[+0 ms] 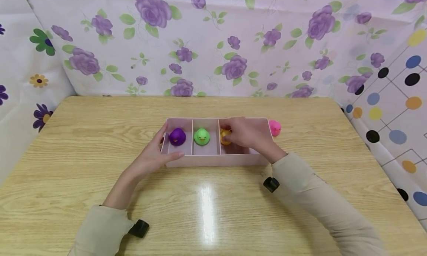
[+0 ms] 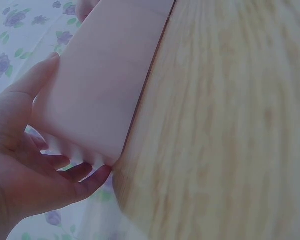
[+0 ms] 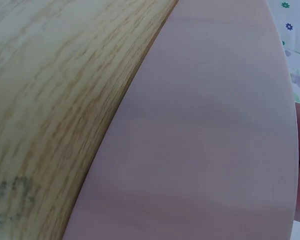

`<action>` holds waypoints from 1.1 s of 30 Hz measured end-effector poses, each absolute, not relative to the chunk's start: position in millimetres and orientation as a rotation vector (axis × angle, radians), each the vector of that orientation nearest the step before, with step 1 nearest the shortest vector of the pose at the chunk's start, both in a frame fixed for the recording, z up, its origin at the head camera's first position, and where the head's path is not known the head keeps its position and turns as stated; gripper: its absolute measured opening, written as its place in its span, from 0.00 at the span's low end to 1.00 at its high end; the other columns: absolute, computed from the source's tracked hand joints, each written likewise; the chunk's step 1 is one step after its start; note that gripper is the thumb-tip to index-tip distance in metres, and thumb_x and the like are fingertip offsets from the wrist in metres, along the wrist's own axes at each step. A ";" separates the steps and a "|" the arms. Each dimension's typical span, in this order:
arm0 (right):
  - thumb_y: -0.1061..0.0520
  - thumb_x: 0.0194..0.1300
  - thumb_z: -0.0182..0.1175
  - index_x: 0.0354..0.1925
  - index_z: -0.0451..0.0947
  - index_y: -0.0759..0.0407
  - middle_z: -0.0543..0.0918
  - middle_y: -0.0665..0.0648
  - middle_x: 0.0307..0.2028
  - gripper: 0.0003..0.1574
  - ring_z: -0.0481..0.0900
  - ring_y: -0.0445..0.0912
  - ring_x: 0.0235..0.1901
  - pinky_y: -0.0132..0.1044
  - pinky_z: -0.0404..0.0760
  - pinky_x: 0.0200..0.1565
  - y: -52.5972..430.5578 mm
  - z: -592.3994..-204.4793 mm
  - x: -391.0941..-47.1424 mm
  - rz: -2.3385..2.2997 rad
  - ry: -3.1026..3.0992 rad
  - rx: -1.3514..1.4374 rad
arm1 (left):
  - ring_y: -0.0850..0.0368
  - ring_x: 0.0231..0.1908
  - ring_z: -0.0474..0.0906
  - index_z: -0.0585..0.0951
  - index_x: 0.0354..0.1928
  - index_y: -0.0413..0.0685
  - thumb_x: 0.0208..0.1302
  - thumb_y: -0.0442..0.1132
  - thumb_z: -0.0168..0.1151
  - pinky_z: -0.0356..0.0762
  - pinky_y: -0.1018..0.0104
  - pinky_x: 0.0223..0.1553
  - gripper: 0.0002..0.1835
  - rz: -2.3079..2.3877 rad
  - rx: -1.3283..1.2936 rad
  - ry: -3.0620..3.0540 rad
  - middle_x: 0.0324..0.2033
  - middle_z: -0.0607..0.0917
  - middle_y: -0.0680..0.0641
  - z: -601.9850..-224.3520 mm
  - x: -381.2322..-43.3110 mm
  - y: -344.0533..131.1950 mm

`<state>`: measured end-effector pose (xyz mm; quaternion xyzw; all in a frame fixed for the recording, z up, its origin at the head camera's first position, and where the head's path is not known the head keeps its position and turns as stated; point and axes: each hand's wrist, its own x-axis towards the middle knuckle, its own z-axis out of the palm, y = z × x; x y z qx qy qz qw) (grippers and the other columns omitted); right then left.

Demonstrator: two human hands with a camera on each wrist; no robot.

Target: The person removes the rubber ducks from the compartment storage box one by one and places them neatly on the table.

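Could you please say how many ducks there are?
4. In the box, left to right, are a purple duck, a green duck and a yellow duck; a pink duck is just outside its right end. The right hand covers part of the box and may hide more.

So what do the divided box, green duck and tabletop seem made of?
Pink divided box: probably plastic, semi-matte, with thin, smooth walls. Green toy duck: perhaps vinyl or rubber, smoothly moulded. Tabletop: glossy wood or wood-look laminate; grain shows, light reflects.

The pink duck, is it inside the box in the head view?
No, the pink duck is on the table, just outside the right end of the box.
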<state>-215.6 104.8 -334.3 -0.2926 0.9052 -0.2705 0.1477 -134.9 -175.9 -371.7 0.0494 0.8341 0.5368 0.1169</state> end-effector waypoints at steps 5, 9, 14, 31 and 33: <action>0.66 0.62 0.62 0.37 0.78 0.58 0.76 0.54 0.29 0.05 0.72 0.48 0.32 0.36 0.72 0.36 105.6 -334.9 -215.8 -0.762 2.619 -0.892 | 0.37 0.70 0.46 0.35 0.77 0.57 0.57 0.47 0.71 0.49 0.37 0.65 0.60 1.581 0.148 2.438 0.73 0.47 0.35 -371.5 -134.9 -175.5; 0.67 0.63 0.62 0.39 0.80 0.58 0.77 0.54 0.30 0.07 0.72 0.48 0.33 0.36 0.71 0.35 106.0 -335.7 -215.4 -0.735 2.653 -0.877 | 0.38 0.70 0.47 0.35 0.77 0.58 0.57 0.47 0.71 0.50 0.37 0.65 0.60 1.593 0.148 2.432 0.73 0.48 0.36 -372.3 -135.0 -175.3; 0.67 0.63 0.62 0.41 0.81 0.56 0.79 0.54 0.31 0.09 0.73 0.48 0.33 0.35 0.71 0.34 106.3 -336.6 -213.4 -0.736 2.679 -0.869 | 0.38 0.70 0.46 0.35 0.77 0.59 0.57 0.47 0.71 0.50 0.37 0.65 0.59 1.590 0.146 2.433 0.73 0.48 0.36 -372.3 -135.1 -175.5; 0.69 0.61 0.58 0.40 0.81 0.58 0.78 0.55 0.29 0.11 0.72 0.48 0.29 0.34 0.70 0.31 102.7 -336.2 -210.8 -0.651 2.707 -0.908 | 0.37 0.70 0.47 0.35 0.77 0.60 0.57 0.50 0.71 0.51 0.35 0.64 0.60 1.577 0.152 2.439 0.73 0.48 0.36 -372.7 -134.7 -177.1; 0.70 0.60 0.58 0.38 0.81 0.58 0.76 0.54 0.27 0.11 0.71 0.47 0.28 0.34 0.68 0.30 102.4 -336.3 -210.6 -0.655 2.710 -0.924 | 0.37 0.70 0.47 0.35 0.77 0.60 0.57 0.49 0.71 0.51 0.36 0.64 0.60 1.580 0.149 2.438 0.73 0.48 0.35 -372.9 -134.7 -177.0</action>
